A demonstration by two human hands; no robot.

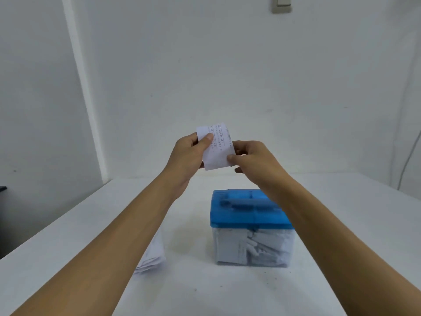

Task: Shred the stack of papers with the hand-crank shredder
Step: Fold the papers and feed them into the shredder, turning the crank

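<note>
Both hands hold one small printed slip in the air above the blue-lidded shredder: the left hand pinches its upper left edge, the right hand its lower right corner, fingers closed on the paper. It looks feather-light, thin and floppy, so taut edge grips suit feeding. The stack lies on the surface at left, partly behind the forearm

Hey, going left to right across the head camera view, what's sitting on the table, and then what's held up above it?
On the table: stack of papers → hand-crank shredder. Held above: left hand → paper slip → right hand.
</note>
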